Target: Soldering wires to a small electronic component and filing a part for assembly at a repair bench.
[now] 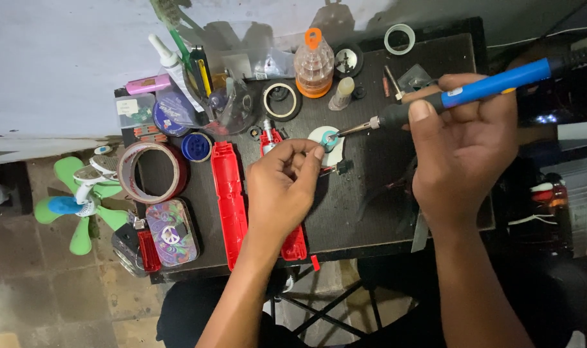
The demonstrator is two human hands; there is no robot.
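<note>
Soldering iron [461,95]: blue handle, black grip, thin metal tip. It is gripped in the closed right hand [464,151] like a pen, so that the tip can be steered onto the work.

Small part [330,139]: teal ring seen against a white disc, pinched between thumb and fingertips of the closed left hand [282,187], raised just above the dark worktop [371,193] to meet the tip.

Red casing [230,200]: laid open beside the left hand.

Tape roll [153,171]: set aside at the left edge.
</note>
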